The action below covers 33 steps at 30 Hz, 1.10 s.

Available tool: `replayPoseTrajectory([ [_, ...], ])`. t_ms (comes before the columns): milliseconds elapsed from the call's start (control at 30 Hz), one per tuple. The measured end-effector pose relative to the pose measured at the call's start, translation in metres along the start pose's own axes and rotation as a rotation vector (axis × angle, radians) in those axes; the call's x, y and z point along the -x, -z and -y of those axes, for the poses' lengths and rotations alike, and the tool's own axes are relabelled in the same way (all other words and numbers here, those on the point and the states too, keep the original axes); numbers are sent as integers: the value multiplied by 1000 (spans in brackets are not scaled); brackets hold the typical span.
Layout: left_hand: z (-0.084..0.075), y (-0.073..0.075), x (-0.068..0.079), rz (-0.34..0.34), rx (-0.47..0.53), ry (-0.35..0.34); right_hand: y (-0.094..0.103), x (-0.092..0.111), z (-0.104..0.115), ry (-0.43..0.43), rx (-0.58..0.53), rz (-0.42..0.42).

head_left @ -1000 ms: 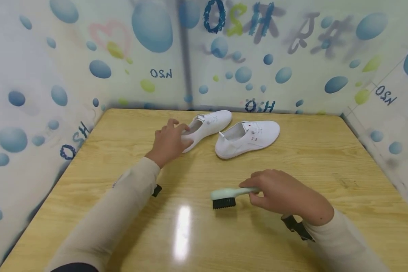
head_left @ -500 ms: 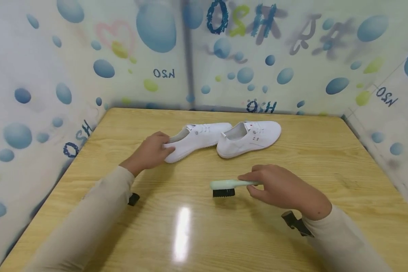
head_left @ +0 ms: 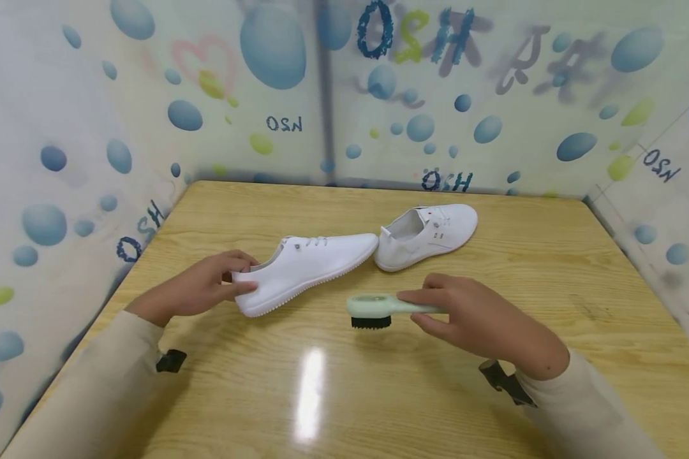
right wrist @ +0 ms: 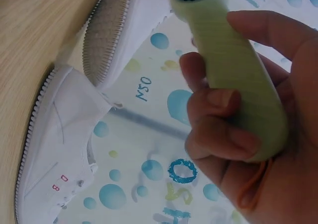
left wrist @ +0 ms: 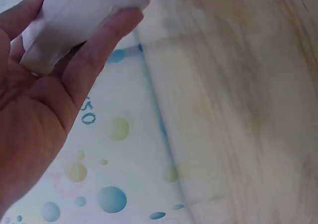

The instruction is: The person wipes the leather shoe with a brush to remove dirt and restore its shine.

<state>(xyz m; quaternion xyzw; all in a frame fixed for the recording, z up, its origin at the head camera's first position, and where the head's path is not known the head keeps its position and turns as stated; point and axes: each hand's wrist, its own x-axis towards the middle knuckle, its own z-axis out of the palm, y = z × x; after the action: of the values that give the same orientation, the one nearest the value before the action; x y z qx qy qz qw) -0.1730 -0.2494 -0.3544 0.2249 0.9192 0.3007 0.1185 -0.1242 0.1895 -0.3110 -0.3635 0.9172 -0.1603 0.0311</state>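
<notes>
Bright head view — white glare (head_left: 309, 395) streaks the table (head_left: 551, 268), shadows soft — but left wrist view dimmer, blurred.

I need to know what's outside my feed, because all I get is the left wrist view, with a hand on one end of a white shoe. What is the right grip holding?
Observer: The right grip holds a pale green brush by its handle.
Operator: Which way do its bristles face?
Observer: In the head view, the black bristles point down toward the table.
Operator: And is the other shoe around?
Observer: Yes, a second white shoe rests on the table, its heel by the toe of the held shoe.
</notes>
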Motion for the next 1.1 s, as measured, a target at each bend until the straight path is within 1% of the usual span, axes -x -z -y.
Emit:
replayPoseTrajectory([
  [133,-7,4,14,43,14,-7,0,2,3,39,-23,-47],
  [300,-12,7,36,47,-1,-15,-1,4,4,74,-21,-96],
  [400,-15,3,39,73,24,-57,-3,5,5,103,-22,-102],
  [467,-18,-2,35,105,52,-92,-4,5,6,121,-25,-102],
  [567,-24,-8,23,167,98,-131,-4,6,8,128,-31,-99],
  [700,-33,-18,2,241,165,-176,-4,7,9,121,-20,-116],
  [767,-36,-24,-10,269,195,-204,-3,7,8,125,-7,-141],
  [833,-38,-30,-21,302,226,-216,-3,6,7,130,2,-158],
  [867,-39,-33,-27,315,236,-215,-3,5,7,129,9,-163],
  [967,-42,-40,-42,366,287,-176,-4,2,6,113,36,-178],
  [1033,-44,-44,-50,363,282,-152,-6,0,6,86,45,-173],
  [1100,-46,-46,-54,328,238,-114,-10,-1,6,66,51,-175],
])
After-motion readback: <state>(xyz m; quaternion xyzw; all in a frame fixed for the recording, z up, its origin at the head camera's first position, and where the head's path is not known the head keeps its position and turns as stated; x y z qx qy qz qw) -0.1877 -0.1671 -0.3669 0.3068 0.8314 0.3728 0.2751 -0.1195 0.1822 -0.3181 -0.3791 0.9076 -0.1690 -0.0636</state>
